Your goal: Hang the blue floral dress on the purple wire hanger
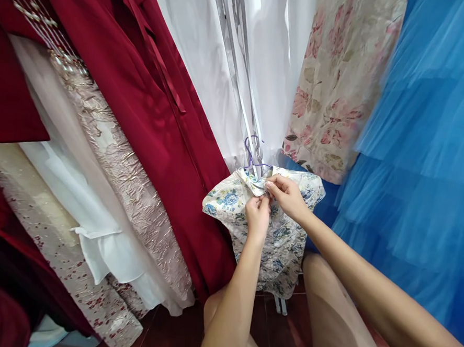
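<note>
A small white blouse with blue flowers hangs low in front of me on a purple wire hanger. At its neckline, my left hand pinches the collar edge from below, fingers curled. Just to the right and slightly higher, my right hand pinches the same collar area between thumb and fingertips. The two hands almost touch. Whatever small fastening may lie between the fingertips is hidden. Below the hands, the floral cloth falls in ruffles toward the floor.
A dark red gown and several pale embroidered garments hang on the left. Behind are white cloth and metal rods. A pink floral dress and a blue tulle dress hang on the right, above dark red floor tiles.
</note>
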Demonstrator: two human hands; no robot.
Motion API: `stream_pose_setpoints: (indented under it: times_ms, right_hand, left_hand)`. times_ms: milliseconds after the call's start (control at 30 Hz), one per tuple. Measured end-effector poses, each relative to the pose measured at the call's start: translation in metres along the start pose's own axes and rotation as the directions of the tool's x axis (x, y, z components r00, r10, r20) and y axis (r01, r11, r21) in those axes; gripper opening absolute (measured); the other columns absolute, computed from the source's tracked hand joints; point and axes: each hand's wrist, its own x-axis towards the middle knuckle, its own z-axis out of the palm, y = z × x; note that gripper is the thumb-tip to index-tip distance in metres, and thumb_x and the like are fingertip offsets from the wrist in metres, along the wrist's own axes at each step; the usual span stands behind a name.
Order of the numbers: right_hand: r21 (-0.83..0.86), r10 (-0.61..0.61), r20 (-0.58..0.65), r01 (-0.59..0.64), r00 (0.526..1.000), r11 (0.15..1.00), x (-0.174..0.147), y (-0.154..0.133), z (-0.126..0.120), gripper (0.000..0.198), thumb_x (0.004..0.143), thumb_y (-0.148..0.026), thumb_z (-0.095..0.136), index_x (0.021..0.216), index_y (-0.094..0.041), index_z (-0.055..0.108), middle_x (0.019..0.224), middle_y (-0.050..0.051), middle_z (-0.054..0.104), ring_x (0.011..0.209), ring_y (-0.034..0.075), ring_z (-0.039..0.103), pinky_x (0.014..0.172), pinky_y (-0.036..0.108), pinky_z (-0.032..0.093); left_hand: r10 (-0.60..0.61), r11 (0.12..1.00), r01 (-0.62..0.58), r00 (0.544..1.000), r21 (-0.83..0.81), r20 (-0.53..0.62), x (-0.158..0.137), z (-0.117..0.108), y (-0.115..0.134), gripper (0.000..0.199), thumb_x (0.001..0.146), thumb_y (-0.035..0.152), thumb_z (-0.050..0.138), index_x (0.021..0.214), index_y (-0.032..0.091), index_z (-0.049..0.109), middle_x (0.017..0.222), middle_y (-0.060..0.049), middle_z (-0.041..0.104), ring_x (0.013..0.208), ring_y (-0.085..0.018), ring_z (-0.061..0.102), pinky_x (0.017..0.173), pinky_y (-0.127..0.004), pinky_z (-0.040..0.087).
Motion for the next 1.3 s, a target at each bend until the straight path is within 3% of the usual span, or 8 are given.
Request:
stream_pose_setpoints:
  times_ms: [200,400,500,633,767,933,1100,1300]
  right_hand:
    - [0.037,-0.042,-0.003,0.042,0.999,0.998,0.000,-0.005,0.001,0.031,0.089,-0.048,0.057,0.078,-0.019,0.054,0.063,-0.004,0.047,0.057,0.011,0.045,0.055,0.026,0.038]
    - [0.100,-0.206,-0.226,0.233,0.952,0.967,0.024,-0.069,-0.010,0.031,0.095,-0.053,0.048,0.085,-0.024,0.049,0.064,-0.004,0.042,0.054,0.010,0.040,0.050,0.025,0.033]
    - [-0.060,-0.280,-0.059,0.277,0.958,0.959,0.030,-0.085,-0.015,0.033,0.097,-0.051,0.044,0.081,-0.023,0.050,0.063,-0.003,0.045,0.056,0.011,0.042,0.054,0.026,0.034]
    - [-0.484,-0.225,0.219,0.305,0.950,0.820,0.018,-0.050,-0.016,0.032,0.095,-0.047,0.049,0.082,-0.019,0.058,0.076,0.002,0.058,0.066,0.013,0.050,0.062,0.027,0.035]
    - [-0.702,-0.173,0.251,0.302,0.953,0.645,0.012,-0.015,-0.013,0.039,0.093,-0.050,0.049,0.072,-0.019,0.058,0.069,0.002,0.060,0.063,0.014,0.050,0.060,0.027,0.029]
    - [-0.744,-0.172,0.431,0.456,0.886,0.489,0.033,-0.020,-0.009,0.054,0.081,-0.067,0.056,0.056,-0.020,0.049,0.050,-0.001,0.047,0.049,0.012,0.037,0.055,0.028,0.019]
    - [-0.726,-0.057,0.570,0.534,0.820,0.433,0.049,-0.023,-0.007,0.050,0.089,-0.052,0.053,0.051,-0.018,0.051,0.048,0.001,0.048,0.046,0.011,0.033,0.055,0.029,0.015]
    - [-0.749,-0.097,0.512,0.499,0.853,0.435,0.049,-0.027,-0.008,0.041,0.094,-0.033,0.044,0.057,-0.018,0.051,0.052,0.002,0.052,0.050,0.013,0.036,0.055,0.029,0.018]
  left_hand:
    - [-0.008,1.000,0.008,1.000,0.000,0.004,0.004,-0.002,0.006,0.024,0.079,0.037,0.058,0.067,0.016,0.056,0.050,0.005,0.042,0.043,-0.007,0.034,0.044,-0.021,0.025]
    - [-0.048,0.995,0.048,0.999,0.086,-0.011,-0.012,-0.014,-0.020,0.016,0.076,0.030,0.058,0.068,0.016,0.058,0.048,0.006,0.041,0.043,-0.008,0.034,0.045,-0.021,0.024]
    - [-0.026,0.998,0.026,1.000,0.054,0.004,-0.020,-0.017,-0.018,0.017,0.081,0.033,0.056,0.074,0.017,0.058,0.052,0.006,0.043,0.045,-0.009,0.038,0.046,-0.020,0.026]
    - [0.040,0.999,-0.041,0.997,0.007,0.064,-0.024,-0.013,0.007,0.017,0.083,0.033,0.057,0.077,0.018,0.057,0.056,0.005,0.045,0.048,-0.009,0.040,0.047,-0.020,0.027]
    - [0.058,0.998,-0.061,0.992,0.021,0.116,-0.024,-0.008,0.024,0.020,0.086,0.034,0.056,0.075,0.018,0.054,0.054,0.005,0.044,0.046,-0.008,0.036,0.046,-0.020,0.026]
    - [0.107,0.947,-0.125,0.991,0.296,0.075,-0.016,-0.008,0.018,0.025,0.085,0.030,0.055,0.064,0.018,0.050,0.054,0.002,0.049,0.049,-0.011,0.042,0.051,-0.023,0.030]
    - [0.118,0.962,-0.144,0.986,0.231,0.121,-0.017,-0.006,0.010,0.019,0.088,0.031,0.054,0.075,0.017,0.052,0.057,0.003,0.047,0.052,-0.011,0.042,0.052,-0.022,0.032]
    - [0.122,0.964,-0.153,0.981,0.217,0.152,-0.009,-0.005,0.010,0.012,0.084,0.025,0.053,0.079,0.016,0.058,0.063,0.002,0.053,0.055,-0.011,0.044,0.053,-0.021,0.032]
